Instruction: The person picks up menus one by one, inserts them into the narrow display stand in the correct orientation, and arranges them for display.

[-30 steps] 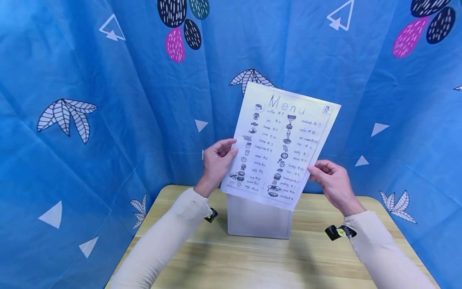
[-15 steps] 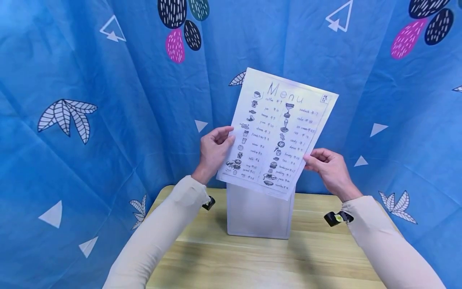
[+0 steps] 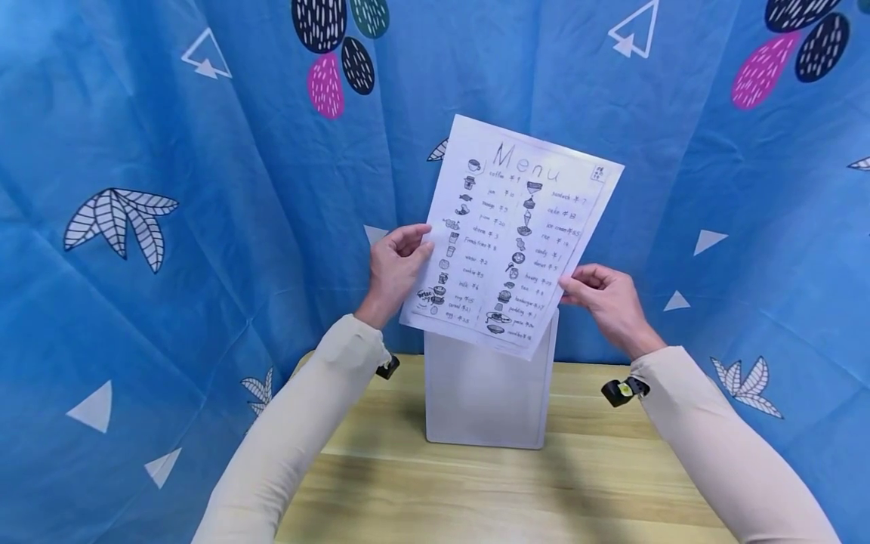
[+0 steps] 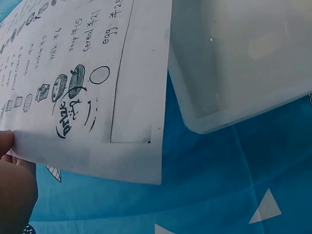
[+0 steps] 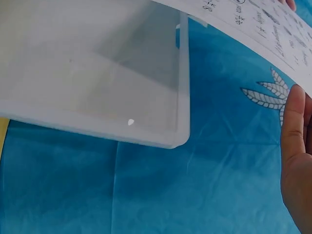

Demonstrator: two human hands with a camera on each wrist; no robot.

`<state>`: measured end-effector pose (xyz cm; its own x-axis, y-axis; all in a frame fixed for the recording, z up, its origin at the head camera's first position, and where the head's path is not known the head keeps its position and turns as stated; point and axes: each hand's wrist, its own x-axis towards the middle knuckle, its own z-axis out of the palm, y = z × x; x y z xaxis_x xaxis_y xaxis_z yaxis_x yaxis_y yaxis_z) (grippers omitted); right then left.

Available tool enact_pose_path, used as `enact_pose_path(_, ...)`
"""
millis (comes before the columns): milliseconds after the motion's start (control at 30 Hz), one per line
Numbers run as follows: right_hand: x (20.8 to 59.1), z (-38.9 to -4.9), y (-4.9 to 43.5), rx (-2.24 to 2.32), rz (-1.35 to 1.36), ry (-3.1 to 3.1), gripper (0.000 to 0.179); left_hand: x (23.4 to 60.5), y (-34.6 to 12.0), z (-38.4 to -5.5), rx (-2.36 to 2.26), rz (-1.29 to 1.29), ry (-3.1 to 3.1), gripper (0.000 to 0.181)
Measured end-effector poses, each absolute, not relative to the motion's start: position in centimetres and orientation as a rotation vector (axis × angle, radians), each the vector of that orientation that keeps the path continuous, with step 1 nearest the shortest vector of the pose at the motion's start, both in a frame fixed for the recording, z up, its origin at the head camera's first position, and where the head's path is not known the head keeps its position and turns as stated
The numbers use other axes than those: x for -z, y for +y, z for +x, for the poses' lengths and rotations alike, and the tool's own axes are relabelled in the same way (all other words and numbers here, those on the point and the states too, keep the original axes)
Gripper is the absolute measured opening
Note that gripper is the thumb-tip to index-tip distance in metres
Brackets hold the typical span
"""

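A white paper menu [image 3: 503, 242], with handwritten items, prices and small food drawings, is held up in the air, its top tilted toward the right. My left hand [image 3: 399, 268] pinches its left edge between thumb and fingers. Lower down on the opposite edge, my right hand [image 3: 608, 306] pinches the sheet the same way. Behind the menu a white board [image 3: 485, 400] with rounded corners and a raised rim stands upright on the table. The sheet covers the board's upper part in the head view. Its rounded corner shows near the paper in both wrist views.
The light wooden table [image 3: 476, 499] lies under the board. A blue patterned curtain [image 3: 326, 204] hangs close behind and along both sides. A black strap device [image 3: 624, 391] sits on the right wrist, and another black device [image 3: 387, 368] on the left.
Both hands have raised the menu and shifted it slightly left, exposing more of the white board below it. The board stays in place, and both pinches hold.
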<state>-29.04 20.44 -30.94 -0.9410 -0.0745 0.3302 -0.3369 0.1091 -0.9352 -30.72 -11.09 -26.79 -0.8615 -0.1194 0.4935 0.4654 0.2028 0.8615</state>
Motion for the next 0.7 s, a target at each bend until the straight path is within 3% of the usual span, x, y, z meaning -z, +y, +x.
enact_pose_path(700, 29.3, -31.8, 20.3, -1.878, 0.350, -2.228, 0.037, 24.9, -11.1, -32.3, 1.728, -0.314, -2.015, 0.030)
